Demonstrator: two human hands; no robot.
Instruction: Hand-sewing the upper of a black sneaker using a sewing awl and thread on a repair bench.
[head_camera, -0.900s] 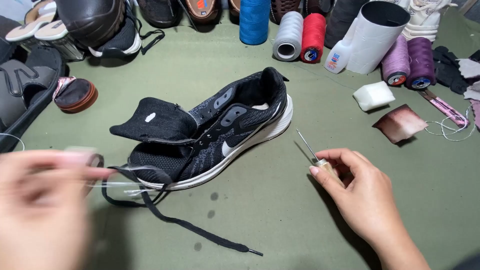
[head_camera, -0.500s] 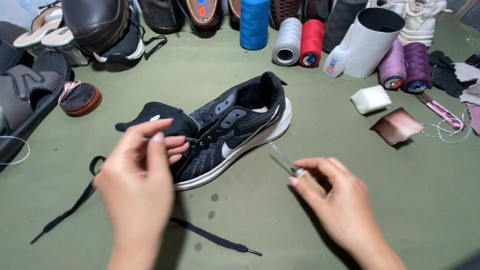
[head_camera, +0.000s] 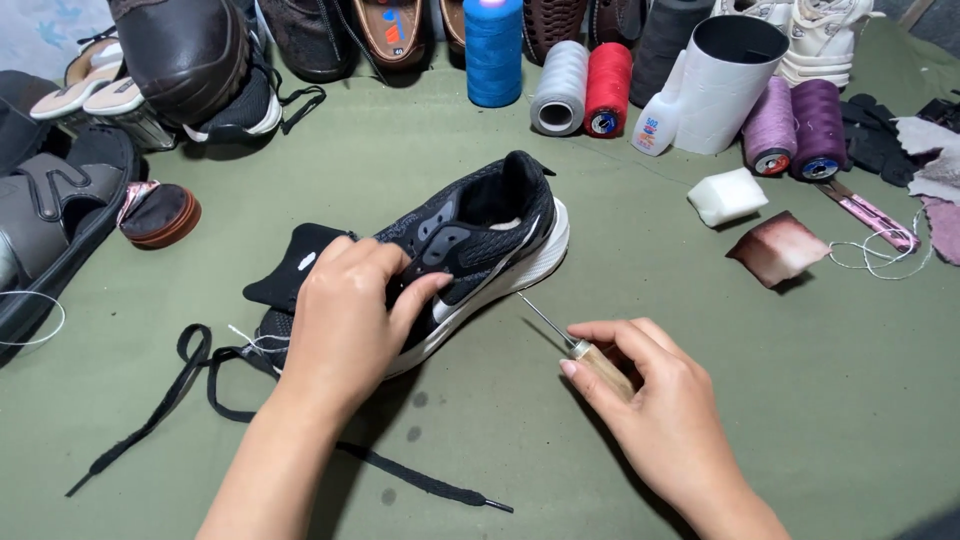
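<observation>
Gripping black sneaker (head_camera: 470, 240) at midfoot: left hand (head_camera: 350, 315), fingers curled | right hand (head_camera: 655, 400) closed around wooden-handled awl (head_camera: 585, 350), tip near white sole | loose black lace (head_camera: 180, 385) on green mat (head_camera: 780, 400)

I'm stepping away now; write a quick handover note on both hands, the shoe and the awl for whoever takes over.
Left hand: gripping the black shoe over its middle, pressing it to the green table.
Right hand: holding the wooden-handled awl, needle pointing toward the shoe's white sole, tip just short of it.
Lace: pulled out, trailing loose on the table in front of the shoe; tongue flipped open.
Thread spools stand behind the shoe.
Done: shoe unlaced and steadied.
Left: no stitching visible yet; awl has not entered the shoe.
</observation>
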